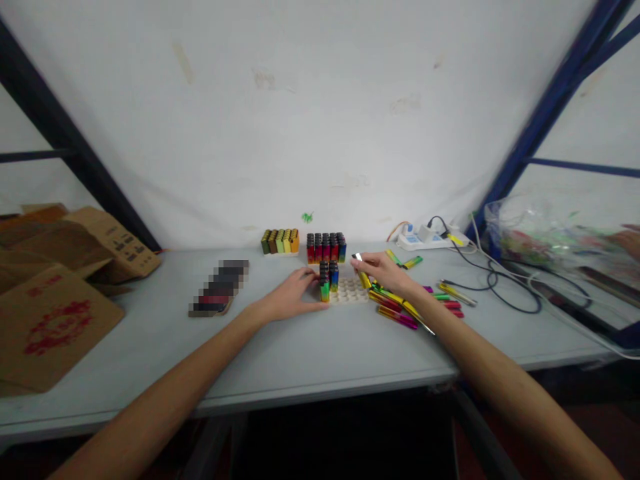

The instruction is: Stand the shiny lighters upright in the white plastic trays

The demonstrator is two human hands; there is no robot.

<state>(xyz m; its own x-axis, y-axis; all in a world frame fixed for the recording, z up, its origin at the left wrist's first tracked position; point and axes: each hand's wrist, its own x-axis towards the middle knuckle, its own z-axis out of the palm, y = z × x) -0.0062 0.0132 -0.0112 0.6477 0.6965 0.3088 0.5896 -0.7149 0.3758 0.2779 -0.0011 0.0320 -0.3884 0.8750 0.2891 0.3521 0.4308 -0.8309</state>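
A white tray with round holes (350, 291) lies on the table, and several green and blue lighters (325, 288) stand upright at its left end. Around that left end curves my left hand (293, 295), fingers apart, its fingertips beside the standing lighters. My right hand (377, 269) pinches a yellow lighter with a silver top (364, 275), tilted above the tray's right side. Under and beside my right wrist is a loose pile of yellow, red, purple and green lighters (397, 317).
Behind the tray stand a block of red and blue lighters (326, 249) and a yellow-green set (280, 242). Paper bags (60, 327) and a pixelated dark object (220, 290) are left. A power strip (433, 238), cables and a plastic bag (540, 223) lie right, near another person's hand (631, 240).
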